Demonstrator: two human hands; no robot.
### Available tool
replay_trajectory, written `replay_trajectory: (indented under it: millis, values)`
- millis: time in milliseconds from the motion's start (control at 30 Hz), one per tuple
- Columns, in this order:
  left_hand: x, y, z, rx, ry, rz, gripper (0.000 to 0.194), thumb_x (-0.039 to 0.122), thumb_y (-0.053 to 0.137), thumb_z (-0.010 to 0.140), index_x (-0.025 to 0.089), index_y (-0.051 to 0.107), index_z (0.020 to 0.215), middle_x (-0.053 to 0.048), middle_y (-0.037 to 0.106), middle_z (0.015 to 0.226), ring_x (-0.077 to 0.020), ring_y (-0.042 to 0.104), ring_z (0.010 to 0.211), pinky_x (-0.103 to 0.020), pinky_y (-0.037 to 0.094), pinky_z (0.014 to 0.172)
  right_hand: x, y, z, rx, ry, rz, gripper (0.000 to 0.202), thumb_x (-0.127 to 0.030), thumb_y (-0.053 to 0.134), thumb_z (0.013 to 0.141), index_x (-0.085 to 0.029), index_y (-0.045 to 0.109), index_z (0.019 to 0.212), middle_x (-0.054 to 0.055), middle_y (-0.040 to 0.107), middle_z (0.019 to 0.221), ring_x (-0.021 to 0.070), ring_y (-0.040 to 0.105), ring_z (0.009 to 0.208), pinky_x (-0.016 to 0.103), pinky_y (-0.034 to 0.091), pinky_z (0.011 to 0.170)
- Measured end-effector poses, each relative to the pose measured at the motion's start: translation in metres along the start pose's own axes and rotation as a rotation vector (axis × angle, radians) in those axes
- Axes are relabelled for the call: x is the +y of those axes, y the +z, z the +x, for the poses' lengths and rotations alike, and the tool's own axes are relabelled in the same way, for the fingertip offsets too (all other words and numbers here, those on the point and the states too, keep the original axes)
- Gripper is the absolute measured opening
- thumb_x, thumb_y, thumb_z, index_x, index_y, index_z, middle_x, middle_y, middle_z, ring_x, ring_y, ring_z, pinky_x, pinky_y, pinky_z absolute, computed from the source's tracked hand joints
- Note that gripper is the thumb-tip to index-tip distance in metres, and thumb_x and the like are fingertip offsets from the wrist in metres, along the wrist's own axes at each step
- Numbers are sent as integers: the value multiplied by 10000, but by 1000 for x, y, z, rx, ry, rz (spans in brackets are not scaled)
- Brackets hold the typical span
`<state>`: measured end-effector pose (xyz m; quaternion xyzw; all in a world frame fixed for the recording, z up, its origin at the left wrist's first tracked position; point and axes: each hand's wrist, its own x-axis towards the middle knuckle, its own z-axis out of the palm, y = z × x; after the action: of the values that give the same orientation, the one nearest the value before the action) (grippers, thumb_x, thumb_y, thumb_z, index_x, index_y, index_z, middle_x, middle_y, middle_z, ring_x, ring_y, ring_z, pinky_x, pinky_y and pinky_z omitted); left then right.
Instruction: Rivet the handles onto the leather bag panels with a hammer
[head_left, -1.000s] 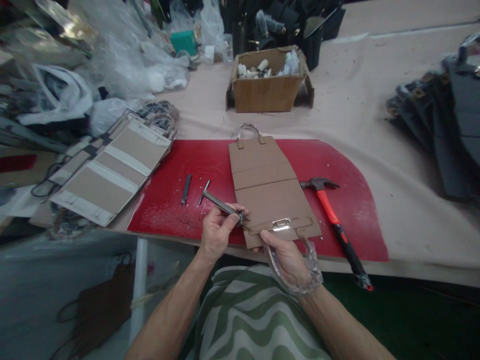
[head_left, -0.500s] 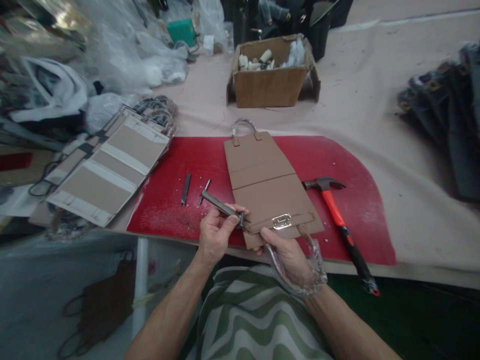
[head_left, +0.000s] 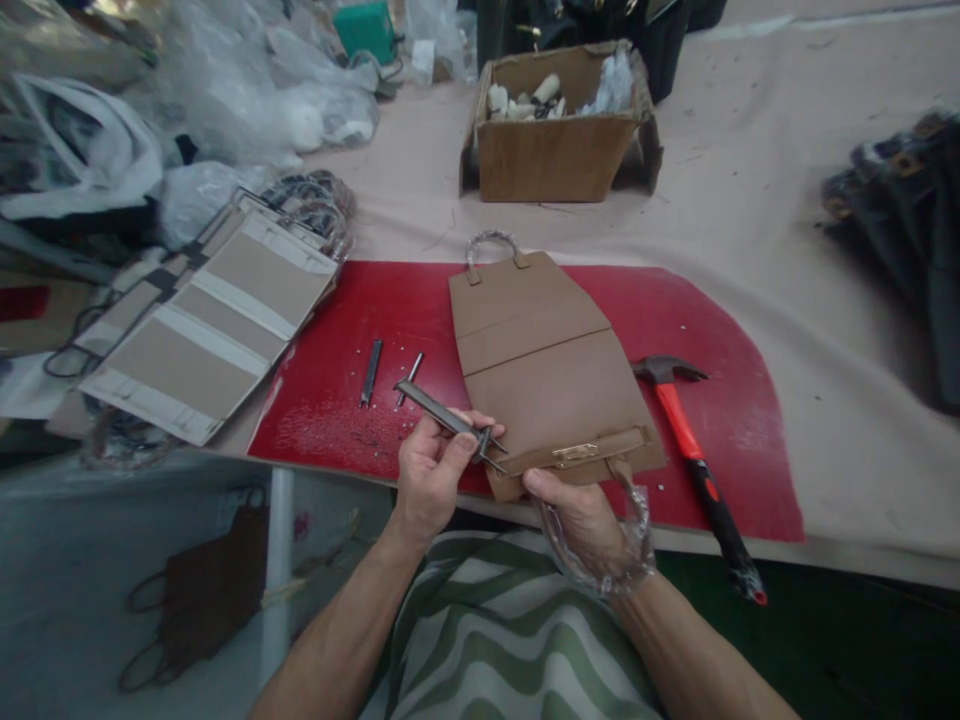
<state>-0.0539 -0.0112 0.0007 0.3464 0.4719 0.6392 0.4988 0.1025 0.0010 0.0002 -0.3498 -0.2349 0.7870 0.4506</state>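
Brown bag panel [head_left: 551, 375] is clamped at its near edge by your right hand [head_left: 585, 515], perhaps for steadiness; your left hand [head_left: 431, 470] is closed on the metal tool [head_left: 441, 408], tips near the panel's corner. Beneath is red mat [head_left: 739, 410]; beside, hammer [head_left: 681, 425], probably for easy reach.

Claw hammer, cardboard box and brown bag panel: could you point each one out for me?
Claw hammer [head_left: 695, 457]: head view, on the handle.
Cardboard box [head_left: 553, 164]: head view, on the front wall.
Brown bag panel [head_left: 553, 392]: head view, on the face below the dark crosswise line.
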Motion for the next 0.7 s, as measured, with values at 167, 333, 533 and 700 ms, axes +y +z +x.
replay_trajectory:
  millis: [167,333,533,700]
  values:
    - [1,-1,-2,12,-26,12,214,343,679,850,183,598,967,-67,700,990,-242,718,930,-419,580,887,6,-1,0,32,-1,3,452,-226,770,695,-242,673,1136,21,727,1001,251,604,1101,437,406,1058]
    - [0,0,-4,0,-9,-32,157,303,664,867,186,619,962,-57,697,996,-237,717,939,-418,577,896,8,-2,1,23,12,22,448,-216,772,671,-245,681,1109,17,728,991,248,613,1088,419,417,1049]
    - [1,1,-5,-14,14,-72,123,253,639,887,184,619,987,-45,689,1001,-225,718,935,-395,587,868,11,-6,4,-31,-29,15,461,-222,764,687,-227,667,1138,33,724,1026,255,570,1168,442,390,1082]
    - [4,2,-5,-51,85,-13,121,215,626,892,177,637,1007,-52,683,1001,-224,718,936,-364,590,852,13,-9,4,-74,-50,7,430,-186,724,742,-233,661,1165,31,720,1055,249,553,1193,450,366,1101]
